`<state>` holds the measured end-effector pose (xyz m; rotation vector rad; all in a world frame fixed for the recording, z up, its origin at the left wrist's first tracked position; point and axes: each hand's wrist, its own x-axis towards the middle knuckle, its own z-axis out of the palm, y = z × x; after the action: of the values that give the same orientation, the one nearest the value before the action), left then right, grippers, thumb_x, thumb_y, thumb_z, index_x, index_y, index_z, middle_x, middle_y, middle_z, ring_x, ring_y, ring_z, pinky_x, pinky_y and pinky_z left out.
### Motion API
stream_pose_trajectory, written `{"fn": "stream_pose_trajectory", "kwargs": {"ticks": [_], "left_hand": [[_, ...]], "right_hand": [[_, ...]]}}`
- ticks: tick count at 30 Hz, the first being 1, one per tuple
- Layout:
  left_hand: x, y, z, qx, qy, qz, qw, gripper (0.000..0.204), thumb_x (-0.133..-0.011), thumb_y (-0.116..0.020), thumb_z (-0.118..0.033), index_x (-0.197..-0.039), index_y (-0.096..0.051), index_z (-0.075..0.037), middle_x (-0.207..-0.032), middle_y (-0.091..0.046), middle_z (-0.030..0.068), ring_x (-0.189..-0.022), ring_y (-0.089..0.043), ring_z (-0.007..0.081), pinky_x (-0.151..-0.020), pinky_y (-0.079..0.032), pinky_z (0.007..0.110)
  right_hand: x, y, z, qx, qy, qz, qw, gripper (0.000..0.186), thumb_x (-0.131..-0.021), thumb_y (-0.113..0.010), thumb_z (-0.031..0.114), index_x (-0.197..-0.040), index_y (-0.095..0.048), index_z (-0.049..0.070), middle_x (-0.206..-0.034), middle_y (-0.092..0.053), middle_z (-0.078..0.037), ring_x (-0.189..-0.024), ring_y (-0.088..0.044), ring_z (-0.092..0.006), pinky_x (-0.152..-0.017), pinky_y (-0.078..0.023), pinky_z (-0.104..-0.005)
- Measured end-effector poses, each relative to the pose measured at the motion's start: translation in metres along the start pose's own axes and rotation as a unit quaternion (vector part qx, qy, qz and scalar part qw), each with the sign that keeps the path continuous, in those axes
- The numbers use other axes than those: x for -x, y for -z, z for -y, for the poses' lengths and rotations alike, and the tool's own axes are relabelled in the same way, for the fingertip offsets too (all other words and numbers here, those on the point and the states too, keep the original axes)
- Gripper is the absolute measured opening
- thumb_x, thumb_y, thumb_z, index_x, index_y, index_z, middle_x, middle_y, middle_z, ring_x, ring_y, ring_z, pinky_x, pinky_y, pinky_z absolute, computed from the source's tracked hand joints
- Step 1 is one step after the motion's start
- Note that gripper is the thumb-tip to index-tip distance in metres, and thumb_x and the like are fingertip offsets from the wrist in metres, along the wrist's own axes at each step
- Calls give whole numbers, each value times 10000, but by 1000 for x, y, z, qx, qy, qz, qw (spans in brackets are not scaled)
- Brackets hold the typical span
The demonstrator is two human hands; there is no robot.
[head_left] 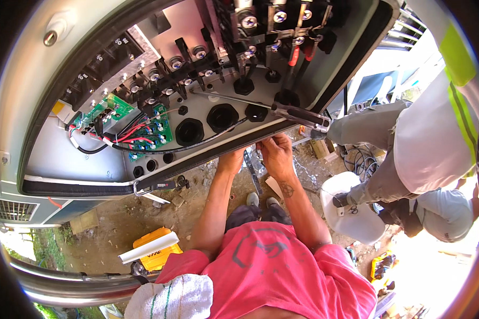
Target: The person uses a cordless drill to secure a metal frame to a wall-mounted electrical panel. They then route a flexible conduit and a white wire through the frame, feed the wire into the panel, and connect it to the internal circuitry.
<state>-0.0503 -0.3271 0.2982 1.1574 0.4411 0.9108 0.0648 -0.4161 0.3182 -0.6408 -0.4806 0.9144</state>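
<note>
Both my hands are up against the lower rim of an open electrical cabinet (250, 139). My left hand (232, 161) reaches under that edge, and its fingers are hidden. Beside it, my right hand (277, 154) has its fingers curled together; whatever they may hold is too small or hidden to make out. Just above, a screwdriver (302, 116) with a clear dark handle lies in the cabinet bottom, its shaft pointing left. A black cable (197, 145) curves along the floor of the cabinet, past the black cable glands (222, 117).
Inside the cabinet are green circuit boards (157, 130) with red and black wires, and terminals above. On the right a co-worker in a high-visibility vest (436, 122) bends beside a white bucket-like container (348, 212). A yellow case (157, 251) and a metal rail (64, 290) are lower left.
</note>
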Motion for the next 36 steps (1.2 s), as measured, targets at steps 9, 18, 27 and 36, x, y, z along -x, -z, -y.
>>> {"fn": "stream_pose_trajectory", "kwargs": {"ticks": [9, 18, 27, 36], "left_hand": [[14, -7, -18, -64, 24, -28, 997, 330, -963, -774, -58, -1287, -728, -23, -1262, -741, 69, -1203, -679, 181, -1073, -523, 351], [50, -50, -115, -553, -38, 120, 823, 492, -953, -825, -355, -1306, -693, -38, -1141, -746, 138, -1026, -737, 297, -909, -567, 469], [64, -105, -249, -531, -282, 98, 793, 241, -901, -845, -181, -1114, -757, -113, -979, -677, 43, -815, -702, 273, -701, -577, 427], [3, -121, -216, -802, -166, 42, 572, 177, -994, -699, -223, -1081, -805, -109, -1043, -747, 117, -917, -736, 374, -882, -563, 488]], "right_hand": [[-8, -15, -1, 96, 94, -93, 987, 326, -1025, -611, -106, -1312, -521, 20, -1246, -728, -113, -1096, -717, -178, -928, -593, -343], [-4, 2, 5, 114, 74, -17, 991, 303, -1030, -661, -61, -1297, -539, 13, -1189, -745, -119, -1098, -714, -186, -958, -581, -339], [-3, -26, 6, 67, 126, -95, 985, 379, -1013, -681, -71, -1341, -525, 40, -1281, -708, -108, -1163, -702, -219, -953, -618, -368], [-21, -17, 3, 24, 180, -76, 980, 371, -942, -733, -125, -1246, -569, 10, -1219, -740, -115, -1117, -718, -171, -976, -605, -337]]}}
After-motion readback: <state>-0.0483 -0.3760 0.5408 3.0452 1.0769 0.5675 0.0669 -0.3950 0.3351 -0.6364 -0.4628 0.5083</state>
